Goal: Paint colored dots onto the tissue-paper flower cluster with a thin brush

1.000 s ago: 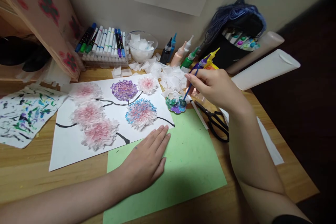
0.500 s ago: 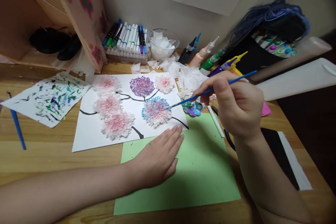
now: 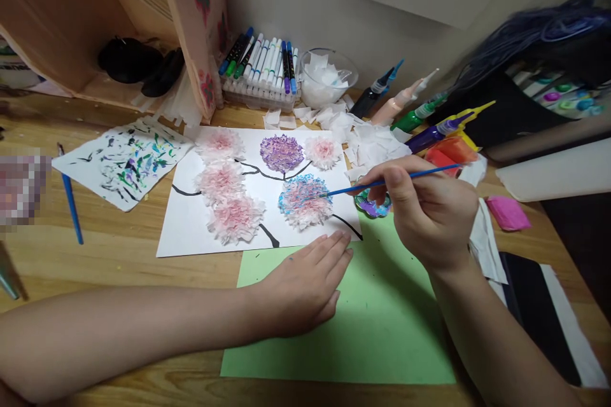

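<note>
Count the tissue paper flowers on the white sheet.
6. Three pink ones stack at the left: top, middle, bottom. A purple one sits top centre, a small pink one beside it, and a blue-edged one under the brush tip.

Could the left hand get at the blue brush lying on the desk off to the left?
Probably yes. The left hand lies flat and empty on the green paper, and the blue brush rests alone on bare wood, with nothing between them that would block the way.
</note>
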Demonstrator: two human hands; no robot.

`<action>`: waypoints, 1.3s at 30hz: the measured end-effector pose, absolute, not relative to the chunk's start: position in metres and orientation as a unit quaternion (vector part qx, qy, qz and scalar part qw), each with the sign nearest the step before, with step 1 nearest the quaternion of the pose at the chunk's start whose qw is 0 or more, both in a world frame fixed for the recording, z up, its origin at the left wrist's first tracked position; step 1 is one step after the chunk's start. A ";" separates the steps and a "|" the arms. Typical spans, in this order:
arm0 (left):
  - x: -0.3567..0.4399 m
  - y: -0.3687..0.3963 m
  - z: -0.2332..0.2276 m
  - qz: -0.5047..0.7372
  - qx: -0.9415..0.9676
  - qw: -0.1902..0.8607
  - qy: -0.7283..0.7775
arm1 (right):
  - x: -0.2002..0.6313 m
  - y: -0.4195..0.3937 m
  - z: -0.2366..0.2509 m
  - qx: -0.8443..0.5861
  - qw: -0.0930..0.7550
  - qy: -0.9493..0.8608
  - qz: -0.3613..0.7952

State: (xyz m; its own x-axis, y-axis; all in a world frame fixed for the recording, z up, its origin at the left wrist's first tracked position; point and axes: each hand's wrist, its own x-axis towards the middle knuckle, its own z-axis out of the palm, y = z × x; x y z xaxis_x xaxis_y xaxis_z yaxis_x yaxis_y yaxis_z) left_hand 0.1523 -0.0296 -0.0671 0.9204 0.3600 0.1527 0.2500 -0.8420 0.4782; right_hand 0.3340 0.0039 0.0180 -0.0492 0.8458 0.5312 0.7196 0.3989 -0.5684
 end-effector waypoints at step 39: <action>0.152 -0.029 -0.066 0.113 0.957 0.218 0.158 | 0.335 0.000 0.025 -0.521 0.387 -0.760 0.043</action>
State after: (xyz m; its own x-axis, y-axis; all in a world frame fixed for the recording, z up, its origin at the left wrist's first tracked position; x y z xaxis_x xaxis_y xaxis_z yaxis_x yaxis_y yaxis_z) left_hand 0.1522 -0.0292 -0.0660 0.9247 0.3512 0.1465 0.2533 -0.8553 0.4520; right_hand 0.3352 0.0001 0.0249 -0.1583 0.8246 0.5431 0.7582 0.4538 -0.4682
